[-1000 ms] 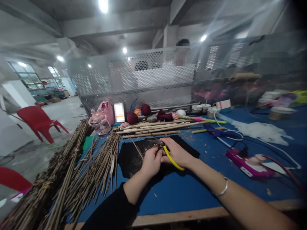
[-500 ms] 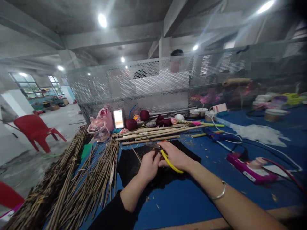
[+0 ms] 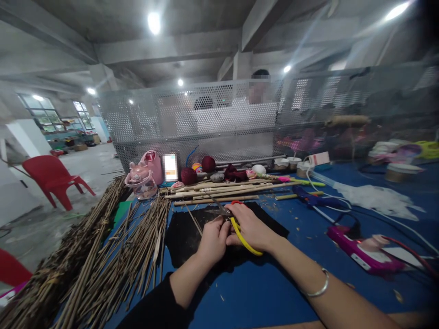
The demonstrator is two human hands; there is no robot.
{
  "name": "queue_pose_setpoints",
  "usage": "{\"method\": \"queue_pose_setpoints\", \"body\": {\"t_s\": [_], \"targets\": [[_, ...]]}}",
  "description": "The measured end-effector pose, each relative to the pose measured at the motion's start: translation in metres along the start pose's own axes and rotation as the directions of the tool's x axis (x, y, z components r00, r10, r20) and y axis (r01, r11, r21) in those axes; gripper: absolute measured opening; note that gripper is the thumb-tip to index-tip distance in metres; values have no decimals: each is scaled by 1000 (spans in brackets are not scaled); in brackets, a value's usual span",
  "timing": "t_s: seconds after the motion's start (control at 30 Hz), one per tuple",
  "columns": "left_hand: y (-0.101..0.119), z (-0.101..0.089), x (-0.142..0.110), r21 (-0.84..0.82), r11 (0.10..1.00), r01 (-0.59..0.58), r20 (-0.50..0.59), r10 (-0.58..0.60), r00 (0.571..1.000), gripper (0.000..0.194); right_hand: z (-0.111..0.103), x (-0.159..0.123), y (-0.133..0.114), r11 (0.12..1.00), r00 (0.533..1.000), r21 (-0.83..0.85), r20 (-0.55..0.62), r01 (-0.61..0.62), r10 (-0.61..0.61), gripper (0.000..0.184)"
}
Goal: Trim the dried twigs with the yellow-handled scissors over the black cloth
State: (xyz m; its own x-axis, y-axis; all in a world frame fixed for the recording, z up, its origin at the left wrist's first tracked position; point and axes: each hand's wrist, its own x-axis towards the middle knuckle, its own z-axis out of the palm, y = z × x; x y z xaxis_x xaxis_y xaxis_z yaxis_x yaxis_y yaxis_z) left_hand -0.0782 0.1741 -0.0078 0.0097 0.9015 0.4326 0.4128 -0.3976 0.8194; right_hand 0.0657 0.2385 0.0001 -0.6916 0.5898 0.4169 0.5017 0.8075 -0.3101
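Note:
My right hand [image 3: 251, 227] is closed round yellow-handled scissors [image 3: 240, 233] whose blades point left over a black cloth [image 3: 185, 233] on the blue table [image 3: 274, 288]. My left hand [image 3: 212, 240] is pinched right beside them, holding something small I cannot make out at the blades. A thin twig [image 3: 195, 221] lies slanted on the cloth just left of my hands. A silver bangle sits on my right wrist.
A big heap of thin dry sticks [image 3: 113, 256] covers the table's left side. Longer pale sticks [image 3: 222, 189], dark red yarn balls [image 3: 208, 163] and a pink kettle [image 3: 146, 176] lie behind. A blue glue gun [image 3: 310, 195] and a pink tool [image 3: 360, 253] with cables lie right. A person stands behind the mesh screen [image 3: 219, 119].
My hands stay together at the scissors over the black cloth. Only the camera has shifted slightly, tilting up then back to the right.

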Motion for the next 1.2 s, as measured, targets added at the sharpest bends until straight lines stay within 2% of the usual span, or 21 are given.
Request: {"method": "queue_pose_setpoints", "body": {"t_s": [0.17, 0.4, 0.63, 0.97, 1.1, 1.2], "targets": [[0, 1, -2, 33, 999, -6, -15, 6, 1000, 23, -2, -1, -2, 999, 1000, -28, 4, -14, 14, 78], [2, 2, -3, 64, 997, 41, -27, -39, 999, 24, 0, -3, -3, 993, 998, 109, -26, -47, 50, 74], [2, 0, -2, 103, 994, 39, -49, -34, 998, 24, 2, -2, -4, 988, 998, 146, -35, -54, 60, 72], [-7, -2, 2, 13, 998, 55, -5, -55, 998, 20, 1, -2, -3, 987, 996, 137, 16, -84, 83, 56], [-11, 0, 3, 17, 996, 86, -4, -86, 996, 23, 2, -1, -1, 996, 997, 52, 0, -79, 79, 70], [-11, 1, 3, 2, 996, 89, 10, -89, 996, 26, 4, -1, 1, 998, 999, 50, -9, -42, 42, 74]]}}
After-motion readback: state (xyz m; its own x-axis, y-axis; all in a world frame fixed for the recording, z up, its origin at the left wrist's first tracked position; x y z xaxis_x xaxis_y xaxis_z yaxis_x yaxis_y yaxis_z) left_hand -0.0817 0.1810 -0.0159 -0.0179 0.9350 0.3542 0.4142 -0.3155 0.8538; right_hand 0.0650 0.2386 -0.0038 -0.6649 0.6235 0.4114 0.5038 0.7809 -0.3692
